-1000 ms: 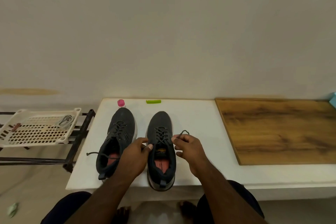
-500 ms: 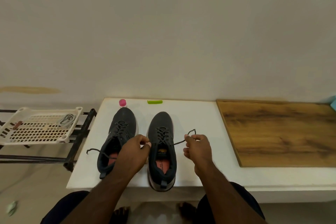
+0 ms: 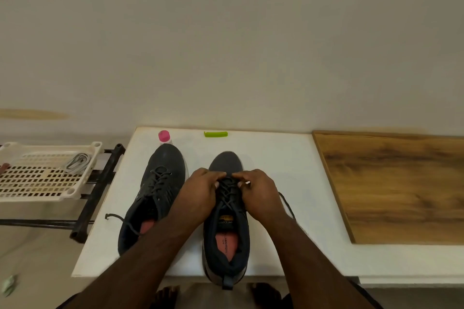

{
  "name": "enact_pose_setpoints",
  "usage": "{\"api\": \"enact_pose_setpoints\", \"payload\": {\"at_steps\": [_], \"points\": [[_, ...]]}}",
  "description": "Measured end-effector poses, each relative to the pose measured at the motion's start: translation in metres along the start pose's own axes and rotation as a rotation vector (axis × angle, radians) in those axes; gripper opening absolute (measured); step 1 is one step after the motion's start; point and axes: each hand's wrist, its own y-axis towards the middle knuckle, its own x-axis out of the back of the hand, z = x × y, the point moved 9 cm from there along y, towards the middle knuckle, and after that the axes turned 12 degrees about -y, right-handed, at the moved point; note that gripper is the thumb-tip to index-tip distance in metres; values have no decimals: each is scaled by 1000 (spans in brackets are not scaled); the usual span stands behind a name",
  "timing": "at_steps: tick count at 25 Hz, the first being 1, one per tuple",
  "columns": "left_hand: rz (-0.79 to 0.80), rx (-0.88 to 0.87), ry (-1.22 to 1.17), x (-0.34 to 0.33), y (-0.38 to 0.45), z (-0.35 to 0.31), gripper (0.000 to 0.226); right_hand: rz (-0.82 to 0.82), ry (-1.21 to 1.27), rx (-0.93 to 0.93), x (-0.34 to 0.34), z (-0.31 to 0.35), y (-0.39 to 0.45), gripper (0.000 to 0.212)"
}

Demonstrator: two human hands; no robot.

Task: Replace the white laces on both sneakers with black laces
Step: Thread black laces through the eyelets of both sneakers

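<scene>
While both dark mesh sneakers [image 3: 227, 211] on the white table [image 3: 271, 158] already carry black laces [image 3: 227, 189], left hand [image 3: 198, 193] and right hand [image 3: 259, 192] seemingly pinch the right shoe's lacing, tightening; tying remains.

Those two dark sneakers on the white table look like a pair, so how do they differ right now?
The right sneaker has both hands on its lacing, left hand and right hand; the left sneaker lies untouched. The right sneaker's heel juts over the table edge; the left one's stays on the table. The left sneaker angles leftward toward its heel; the right points straight. Both are dark with black laces and reddish insoles.
</scene>
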Motion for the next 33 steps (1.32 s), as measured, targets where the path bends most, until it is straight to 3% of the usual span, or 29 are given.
{"api": "enact_pose_setpoints", "payload": {"at_steps": [7, 15, 25, 33], "points": [[52, -24, 14, -3, 18, 6, 16, 82, -136, 89, -14, -1, 18, 23], [93, -45, 9, -7, 16, 3, 15, 68, -170, 71, -17, 4, 15, 21], [85, -46, -42, 0, 16, 5, 21, 93, -13, 3, -7, 1, 18, 11], [65, -12, -55, 0, 16, 5, 15, 34, -157, 111, -11, 11, 15, 20]]}}
